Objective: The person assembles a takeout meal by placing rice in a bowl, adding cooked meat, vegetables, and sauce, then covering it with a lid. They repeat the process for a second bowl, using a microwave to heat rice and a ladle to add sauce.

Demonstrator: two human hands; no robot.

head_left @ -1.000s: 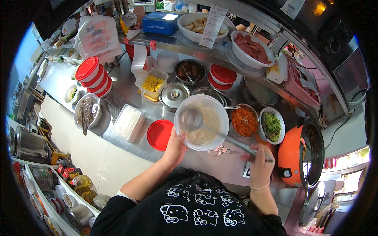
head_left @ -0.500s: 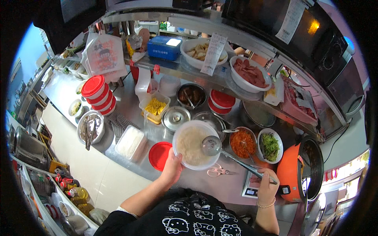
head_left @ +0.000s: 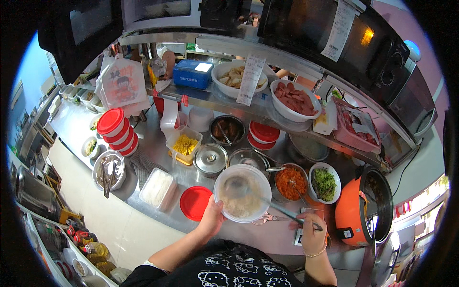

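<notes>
My left hand [head_left: 212,219] grips the rim side of a round white plastic tub [head_left: 265,187], its thumb near the edge. Pale, cloudy food, perhaps porridge, lies inside the tub [head_left: 243,204]. In my right hand [head_left: 312,233] is the handle of a metal ladle [head_left: 282,209]; its bowl dips into the tub and looks blurred. Left of the tub, a red round lid [head_left: 195,203] lies on the steel counter. Pink-handled scissors [head_left: 264,219] lie just beyond the tub's lower right, partly covered. A small scale [head_left: 300,237] sits behind my right hand.
Bowls of shredded carrot [head_left: 290,182] and chopped greens [head_left: 325,182] stand right of the tub, beside a large orange pot [head_left: 350,210]. Lidded pots [head_left: 210,159] stand behind it. Stacked red-lidded tubs [head_left: 114,125] are at left. A shelf above holds a bowl of sliced meat [head_left: 295,99].
The ladle's bowl has gone down into the tub, from above it before. The tub sits slightly lower and further right in view, and my right hand has shifted a little left and down.
</notes>
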